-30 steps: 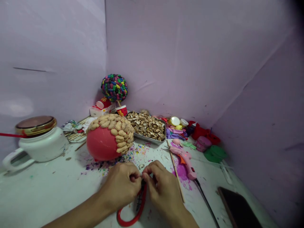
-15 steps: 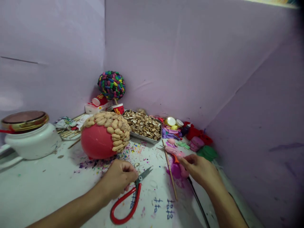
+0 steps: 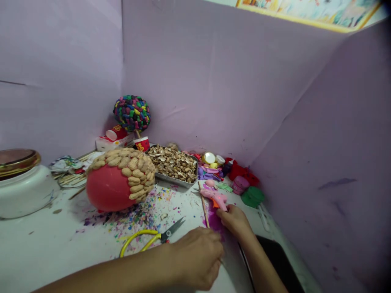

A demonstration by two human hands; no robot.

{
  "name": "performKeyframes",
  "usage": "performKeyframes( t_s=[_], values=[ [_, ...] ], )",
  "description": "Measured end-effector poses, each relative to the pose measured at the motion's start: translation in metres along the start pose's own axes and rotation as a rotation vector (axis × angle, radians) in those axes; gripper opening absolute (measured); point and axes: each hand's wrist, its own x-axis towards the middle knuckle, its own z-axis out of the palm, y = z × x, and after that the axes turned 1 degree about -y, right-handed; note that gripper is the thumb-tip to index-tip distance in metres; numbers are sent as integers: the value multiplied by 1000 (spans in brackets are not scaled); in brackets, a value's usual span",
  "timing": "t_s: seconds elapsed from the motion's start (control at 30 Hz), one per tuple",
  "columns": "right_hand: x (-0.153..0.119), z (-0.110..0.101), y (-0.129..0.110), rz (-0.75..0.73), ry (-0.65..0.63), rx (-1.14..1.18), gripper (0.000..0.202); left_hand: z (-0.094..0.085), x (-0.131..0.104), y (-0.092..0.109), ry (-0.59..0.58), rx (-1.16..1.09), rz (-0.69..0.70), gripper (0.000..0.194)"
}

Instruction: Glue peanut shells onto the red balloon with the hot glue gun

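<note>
So the right hand point(image 3: 236, 223) has its fingers wrapped round the handle of the pink glue gun point(image 3: 211, 194), nozzle over the stick point(image 3: 203, 205). Left hand's point(image 3: 197, 253) fingers are curled over the stick's near end, can't tell if they're actually gripping. Scissors point(image 3: 166, 235) lie by the left forearm, and the half-peanut-covered balloon point(image 3: 106, 187) sits further left on the table point(image 3: 21, 248).

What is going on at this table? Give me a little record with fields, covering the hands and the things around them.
Left hand: over the stick; its grip is hidden
Right hand: around the lower end of the pink glue gun
Scissors: yellow-handled, nearer than the balloon
Balloon: red, partly covered with peanuts
Tray: metal, full of shells
Back: multicoloured ball above a red cup
</note>
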Motion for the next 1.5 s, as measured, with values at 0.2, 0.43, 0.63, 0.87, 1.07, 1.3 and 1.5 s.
performKeyframes(
  t_s=[0.2,0.43,0.63,0.87,1.07,1.3,1.5],
  values=[
    [-7,14,-12,20,-23,433,28,-8,-7,-9,-30,232,3,21],
    [-20,16,-25,-163,206,760,23,-12,-14,-20,16,41,-190,13],
    [-44,5,-24,-294,257,913,34,-15,-12,-24,268,-303,-196,10],
    [-88,14,-9,-388,107,969,40,-42,-38,-30,507,-1102,-919,18],
    [-100,22,-6,-438,-31,874,35,-38,-58,-41,630,-1225,-1032,19],
    [-104,21,2,-453,-77,781,35,-39,-58,-47,618,-1248,-1065,16],
    [-96,41,-19,-227,2,932,32,-33,-54,-31,456,-1237,-1049,13]
  ],
)
